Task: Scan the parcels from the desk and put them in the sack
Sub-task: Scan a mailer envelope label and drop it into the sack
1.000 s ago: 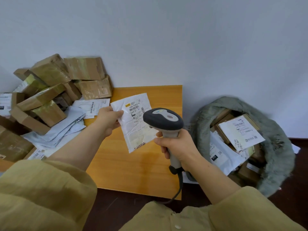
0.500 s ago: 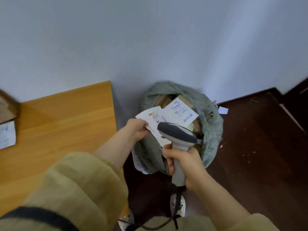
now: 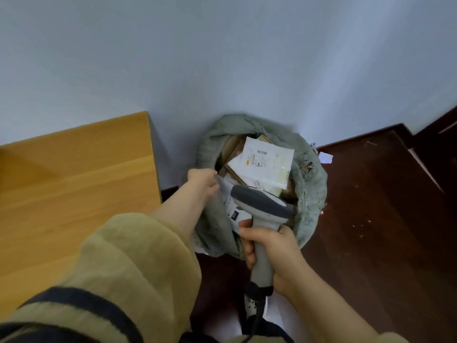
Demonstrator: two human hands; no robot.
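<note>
- Nearest the viewer, a person's olive sleeve (image 3: 128, 263) reaches forward from the lower left. The bare forearm beyond it stretches toward a sack on the floor.
- The right hand (image 3: 272, 251) has its grip clamped round the handle of a grey barcode scanner (image 3: 262, 206). The scanner's dark head hangs over the near edge of the sack, and its cable (image 3: 257, 315) drops away below the fist.
- The left hand (image 3: 202, 180) is at the near left rim of the sack (image 3: 309, 184). Its fingertips rest against a pale grey mailer (image 3: 231, 211) just inside the rim. I cannot tell whether that grip is pinching the mailer or only touching it.
- Inside the sack's open mouth a white parcel (image 3: 262, 162) lies on top, label up, free of both hands. It rests on brown boxes (image 3: 232, 147) and other packets, so several parcels appear to be bagged already.
- To the left stands the wooden table (image 3: 74, 181), well apart from the sack's contents. Any parcels waiting there are out of sight, so how many are left cannot be judged.
- A dark wood floor (image 3: 371, 206) spreads to the right, with a small white paper slip (image 3: 324, 158) beside the sack.
- Farthest back is a plain pale wall (image 3: 222, 58), with the sack slumped against its foot.
</note>
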